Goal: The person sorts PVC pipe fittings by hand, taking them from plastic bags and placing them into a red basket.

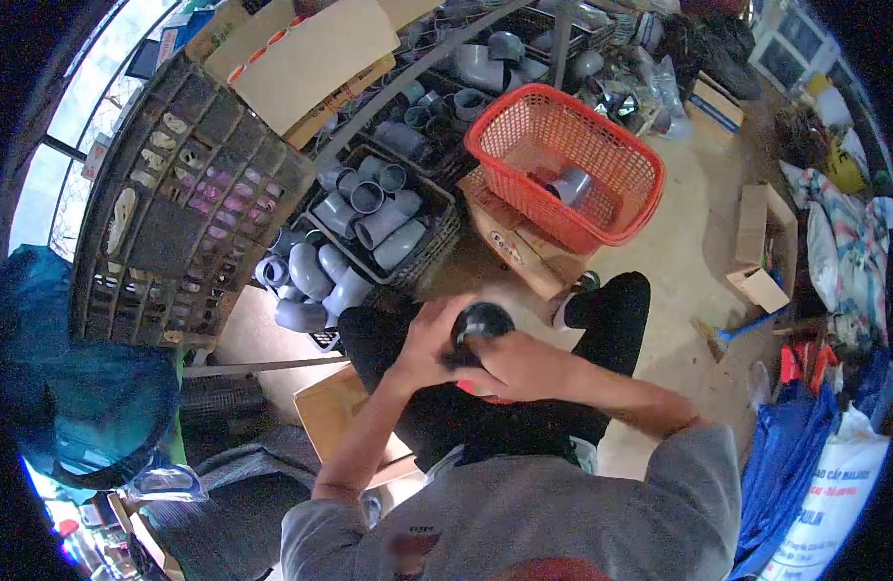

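Note:
A dark pipe fitting (485,320) with a round end is held in front of my lap. My left hand (427,341) wraps round its left side. From the right, my right hand (519,366) closes over its lower part. Something red (466,385) shows under the fingers of my right hand, too little of it visible to name. Beyond my hands, an orange-red plastic basket (625,232) holds a grey pipe fitting (570,184). It rests on a cardboard box (512,244).
Grey pipe elbows (311,271) are piled left of my knees. More fill a dark crate (437,228) behind them. A large dark crate (161,208) stands tilted at the left. An open cardboard box (764,237) and blue-and-white sacks (819,504) lie to the right.

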Demonstrator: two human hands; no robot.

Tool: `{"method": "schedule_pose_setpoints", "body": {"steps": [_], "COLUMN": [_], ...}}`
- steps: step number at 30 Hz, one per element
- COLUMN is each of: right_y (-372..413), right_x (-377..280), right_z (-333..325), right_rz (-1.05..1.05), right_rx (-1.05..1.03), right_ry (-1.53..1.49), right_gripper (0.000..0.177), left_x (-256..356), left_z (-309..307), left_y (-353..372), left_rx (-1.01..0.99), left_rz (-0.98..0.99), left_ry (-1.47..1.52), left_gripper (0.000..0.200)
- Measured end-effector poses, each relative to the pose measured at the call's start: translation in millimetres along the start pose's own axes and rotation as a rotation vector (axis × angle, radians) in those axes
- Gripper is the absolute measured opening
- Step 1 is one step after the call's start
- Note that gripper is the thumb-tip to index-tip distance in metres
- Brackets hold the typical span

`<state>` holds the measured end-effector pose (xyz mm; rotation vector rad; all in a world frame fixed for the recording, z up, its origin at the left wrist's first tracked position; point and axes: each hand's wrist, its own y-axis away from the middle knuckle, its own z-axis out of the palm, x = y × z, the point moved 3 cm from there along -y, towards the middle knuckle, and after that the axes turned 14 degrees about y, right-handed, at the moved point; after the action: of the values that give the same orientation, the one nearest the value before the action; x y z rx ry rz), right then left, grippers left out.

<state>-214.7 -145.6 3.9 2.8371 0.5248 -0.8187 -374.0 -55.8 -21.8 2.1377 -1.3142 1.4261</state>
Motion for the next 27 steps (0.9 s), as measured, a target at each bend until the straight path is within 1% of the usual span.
{"method": "schedule_pose_setpoints", "body": {"steps": [1,2,3,5,6,7,9,10,11,12,13,14,15,16,18,19,20,21,22,23,24,25,26,27], "right_y": [2.7,7.3,9.0,15.0,12.2,9.0,-2.3,-8.2,-10.0,-11.0,-7.6,-5.3,5.6,15.3,26.2,29.8,33.4,33.8,32.9,33.3,32.5,27.3,23.1,20.6], "right_x": [0.4,-6.5,-2.4,2.0,4.4,7.8,10.3,11.5,20.2,33.7,58.3,92.2,116.0,142.3,184.3,217.8,253.9,284.5,316.2,356.6,403.1,431.7,439.0,447.3], "right_z": [1.6,-7.4,-7.3,0.8,5.0,2.6,-14.6,-30.8,-42.0,-51.4,-58.7,-66.8,-81.3,-94.3,-121.6,-129.5,-134.0,-132.9,-129.1,-118.5,-101.8,-92.1,-87.4,-81.7], "right_rz": [-0.135,-0.24,-0.233,-0.452,-0.441,-0.449,-0.482,-0.48,-0.425,-0.348,-0.187,-0.16,0.008,0.172,0.216,0.329,0.445,0.492,0.538,0.531,0.614,0.693,0.642,0.615], "right_rx": [-0.161,-0.116,-0.118,-0.295,-0.358,-0.362,-0.243,-0.197,-0.19,-0.107,-0.089,0.021,0.156,0.285,0.625,0.574,0.52,0.48,0.445,0.442,0.31,0.18,0.102,0.06], "right_ry": [0.021,0.008,0.007,0.051,0.082,0.08,0.014,0.018,0.048,0.112,0.066,0.161,0.121,0.116,0.278,0.351,0.421,0.571,0.724,0.72,0.763,0.807,0.722,0.662], "right_gripper": [0.048,0.042,0.042,0.039,0.038,0.038,0.039,0.04,0.045,0.047,0.051,0.051,0.048,0.046,0.045,0.045,0.045,0.046,0.047,0.047,0.049,0.05,0.051,0.05], "left_x": [-6.2,6.5,2.8,-6.0,8.6,2.8,-10.3,-15.2,-22.3,-41.0,-63.9,-83.5,-102.8,-125.5,-170.4,-174.4,-172.9,-168.5,-156.0,-154.3,-156.3,-161.5,-168.5,-178.8], "left_z": [4.9,3.3,1.1,3.2,-4.2,-8.9,-18.8,-25.8,-37.6,-46.9,-53.8,-62.3,-71.7,-73.9,-70.2,-64.8,-59.1,-53.9,-56.6,-56.5,-54.6,-57.4,-62.0,-62.7], "left_y": [4.5,-0.5,0.6,12.2,2.1,-2.6,-2.2,-2.5,-4.1,1.1,11.7,25.4,42.2,66.0,120.1,127.4,132.9,136.3,125.3,116.1,108.0,100.2,93.0,84.9], "left_rx": [-0.099,-0.212,-0.216,-0.43,-0.527,-0.52,-0.535,-0.437,-0.305,-0.07,0.166,0.306,0.447,0.467,0.706,0.727,0.727,0.714,0.679,0.685,0.681,0.679,0.694,0.644], "left_rz": [-0.04,-0.089,-0.089,-0.184,-0.241,-0.247,-0.34,-0.503,-0.392,-0.34,-0.286,-0.274,-0.262,-0.261,-0.595,-0.602,-0.526,-0.452,-0.365,-0.37,-0.444,-0.513,-0.515,-0.432], "left_ry": [0.032,0.07,0.076,0.296,0.389,0.388,0.466,0.735,0.675,0.687,0.697,0.61,0.52,0.523,0.63,0.63,0.495,0.359,0.225,0.221,0.306,0.391,0.389,0.335], "left_gripper": [0.092,0.092,0.092,0.098,0.102,0.102,0.106,0.104,0.083,0.069,0.056,0.045,0.035,0.035,0.025,0.025,0.022,0.02,0.015,0.015,0.015,0.015,0.015,0.017]}}
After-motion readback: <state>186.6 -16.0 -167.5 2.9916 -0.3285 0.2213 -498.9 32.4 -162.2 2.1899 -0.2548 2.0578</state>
